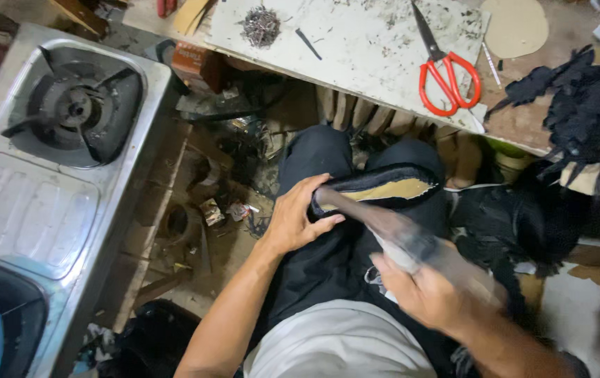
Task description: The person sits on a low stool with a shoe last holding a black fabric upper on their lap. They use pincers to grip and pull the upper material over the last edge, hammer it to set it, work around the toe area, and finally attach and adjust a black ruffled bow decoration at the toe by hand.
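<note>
Two burners are showing on the steel stove (48, 189) that is filling the left side, one at its top end and a darker one cut off at the lower left corner. Above the knees a white worktop (356, 49) is lying with its near edge running down to the right; red scissors (447, 73) are resting by its right edge and a heap of small nails (260, 26) is sitting near its far left corner. Black scraps (587, 105) are hanging over the bench at the right. On the person's lap a black shoe (377, 187) is lying sole up, its tan insole facing the camera, just below the worktop's near edge. Left hand (298, 217) is curling half closed around the shoe's heel end, thumb underneath, steadying it. Right hand (422, 294) is closing fully around the handle of a tool (384, 224), blurred by motion, whose head is touching the shoe's heel beside the left fingers.
</note>
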